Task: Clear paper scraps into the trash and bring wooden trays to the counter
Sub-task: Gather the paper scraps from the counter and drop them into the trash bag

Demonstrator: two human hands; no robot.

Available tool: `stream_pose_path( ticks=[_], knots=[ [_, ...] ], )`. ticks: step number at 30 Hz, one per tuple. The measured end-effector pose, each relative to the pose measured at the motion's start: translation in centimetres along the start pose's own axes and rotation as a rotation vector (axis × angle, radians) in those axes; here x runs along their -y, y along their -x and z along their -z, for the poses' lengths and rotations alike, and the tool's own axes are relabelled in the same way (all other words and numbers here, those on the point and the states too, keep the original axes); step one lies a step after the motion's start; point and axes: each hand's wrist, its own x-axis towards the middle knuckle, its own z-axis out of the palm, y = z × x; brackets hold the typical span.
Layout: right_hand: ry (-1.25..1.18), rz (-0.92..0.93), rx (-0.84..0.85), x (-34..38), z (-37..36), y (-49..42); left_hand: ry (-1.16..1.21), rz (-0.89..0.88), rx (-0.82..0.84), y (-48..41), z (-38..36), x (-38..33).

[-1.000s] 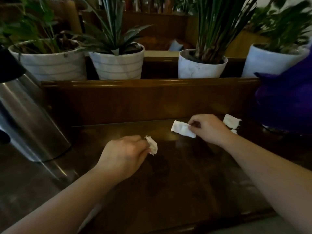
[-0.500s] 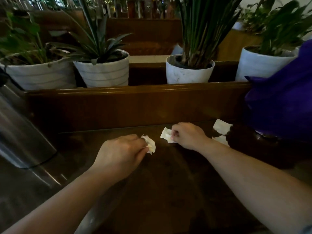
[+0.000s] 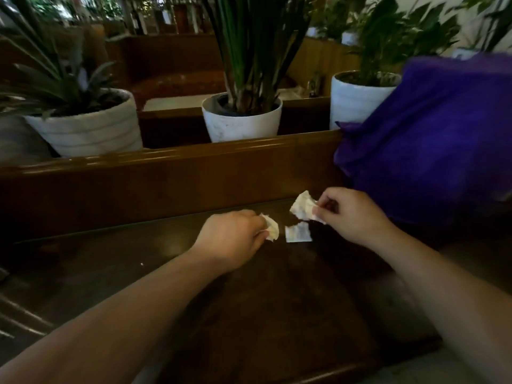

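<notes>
My left hand (image 3: 232, 236) is closed on a small crumpled white paper scrap (image 3: 272, 231) over the dark wooden table (image 3: 277, 314). To its right, my right hand (image 3: 352, 217) pinches a larger white paper scrap (image 3: 302, 205) and holds it just above the tabletop. Between the two hands a flat white paper piece (image 3: 297, 233) lies on the table; it may be partly a reflection in the glossy top. No wooden tray and no trash bin are in view.
A wooden ledge (image 3: 166, 162) runs behind the table, carrying white plant pots at left (image 3: 86, 128), centre (image 3: 241, 120) and right (image 3: 357, 98). A purple cloth bag (image 3: 432, 139) fills the right side, close to my right hand.
The view has swung right; the metal canister at left has left the frame. My right hand has shifted right toward the purple bag and now holds a scrap lifted. The left hand keeps its scrap.
</notes>
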Motion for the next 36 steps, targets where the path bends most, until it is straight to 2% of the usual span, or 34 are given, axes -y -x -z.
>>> stream_pose_path(
  ticks=[8, 16, 23, 27, 33, 36],
  knots=[
    [-0.032, -0.098, 0.017, -5.6, 1.7, 1.5, -0.037, 0.000, 0.041, -6.1, -3.7, -2.8],
    [-0.064, -0.084, 0.057, -7.0, 0.7, -0.3, -0.086, 0.032, 0.241, -7.2, -5.8, -3.9],
    [-0.045, 0.011, 0.049, -6.2, -1.4, -3.6, -0.104, 0.030, 0.232, -6.8, -5.3, -3.7],
    [0.071, 0.113, 0.038, -5.6, -2.9, -5.7, -0.090, 0.067, 0.169, -5.7, -4.3, -3.1],
    [0.235, 0.103, 0.223, -5.3, -4.6, -7.3, -0.064, 0.112, 0.047, -3.9, -3.5, -2.5],
    [0.325, 0.128, 0.251, -5.1, -4.7, -7.4, -0.060, 0.122, 0.002, -3.4, -3.3, -3.0]
  ],
)
